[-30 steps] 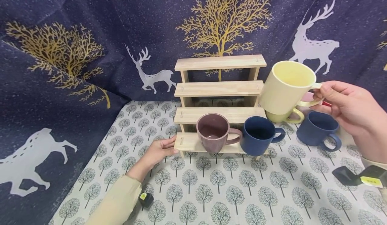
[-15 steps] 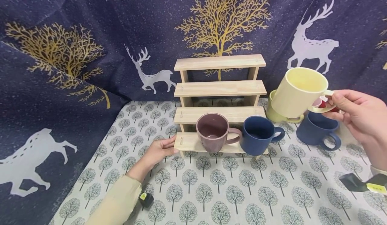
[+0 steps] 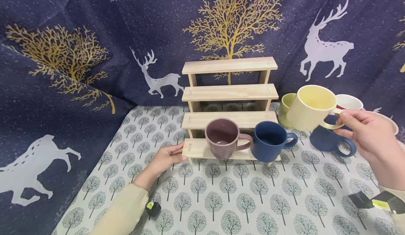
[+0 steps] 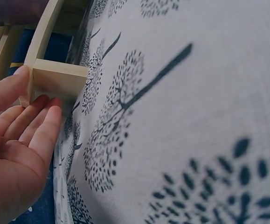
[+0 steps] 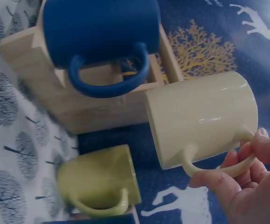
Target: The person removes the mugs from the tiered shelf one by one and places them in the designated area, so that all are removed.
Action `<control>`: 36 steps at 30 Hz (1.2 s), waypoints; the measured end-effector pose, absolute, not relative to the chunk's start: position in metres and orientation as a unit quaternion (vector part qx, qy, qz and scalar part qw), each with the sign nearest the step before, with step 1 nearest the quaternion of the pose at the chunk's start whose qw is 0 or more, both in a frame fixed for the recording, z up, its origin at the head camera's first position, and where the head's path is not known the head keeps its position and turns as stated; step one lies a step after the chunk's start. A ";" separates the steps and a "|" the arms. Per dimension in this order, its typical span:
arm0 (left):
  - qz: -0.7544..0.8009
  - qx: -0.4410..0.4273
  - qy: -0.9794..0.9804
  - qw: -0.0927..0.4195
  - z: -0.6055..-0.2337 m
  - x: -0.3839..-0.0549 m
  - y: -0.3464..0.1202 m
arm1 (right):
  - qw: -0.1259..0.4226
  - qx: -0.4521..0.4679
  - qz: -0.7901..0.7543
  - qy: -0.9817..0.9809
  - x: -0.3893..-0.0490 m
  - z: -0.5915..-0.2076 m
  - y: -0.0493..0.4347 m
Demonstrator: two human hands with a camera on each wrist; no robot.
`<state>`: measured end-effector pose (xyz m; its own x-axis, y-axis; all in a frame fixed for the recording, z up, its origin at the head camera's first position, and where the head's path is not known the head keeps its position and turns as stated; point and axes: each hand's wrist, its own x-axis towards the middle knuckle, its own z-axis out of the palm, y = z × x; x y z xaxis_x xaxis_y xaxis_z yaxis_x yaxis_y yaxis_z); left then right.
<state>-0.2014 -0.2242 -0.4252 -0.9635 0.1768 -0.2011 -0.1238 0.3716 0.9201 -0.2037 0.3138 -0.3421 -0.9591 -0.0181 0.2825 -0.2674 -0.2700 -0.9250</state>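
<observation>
My right hand (image 3: 370,133) pinches the handle of a pale yellow mug (image 3: 308,112), held in the air right of the wooden tiered shelf (image 3: 229,92). In the right wrist view, thumb and fingers close on that handle, and a green mug (image 5: 97,175) shows below the held one. My left hand (image 3: 166,158) grips the left end of the lowest tier; in the left wrist view the thumb is at the board's face and the fingers (image 4: 41,126) are under it. On the lowest tier stand a purple mug (image 3: 221,143) and a dark blue mug (image 3: 269,147).
Right of the shelf, a second blue mug (image 3: 326,140) stands on the tree-print cloth (image 3: 215,200), partly behind my right hand. A white mug with red (image 3: 349,102) and a pale rim (image 3: 389,120) show behind the hand. A dark deer-print curtain (image 3: 164,34) hangs behind.
My right hand has carried the pale yellow mug to the right, then lowered it, uncovering more of the green mug and the white mug. The left hand and shelf have stayed put.
</observation>
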 end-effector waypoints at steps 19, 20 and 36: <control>0.563 0.019 0.815 0.134 -0.425 -0.201 -0.223 | 0.044 0.071 0.803 -0.590 -0.200 -0.381 0.315; 0.564 0.019 0.815 0.134 -0.425 -0.201 -0.223 | 0.041 0.073 0.801 -0.592 -0.199 -0.383 0.315; 0.560 0.013 0.818 0.128 -0.422 -0.202 -0.222 | 0.019 0.027 0.783 -0.621 -0.197 -0.406 0.306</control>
<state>-0.2025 -0.2215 -0.4221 -0.9670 0.1640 -0.1949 -0.1225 0.3717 0.9202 -0.1968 0.3063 -0.4065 -0.9978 -0.0047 0.0658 -0.0629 -0.2290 -0.9714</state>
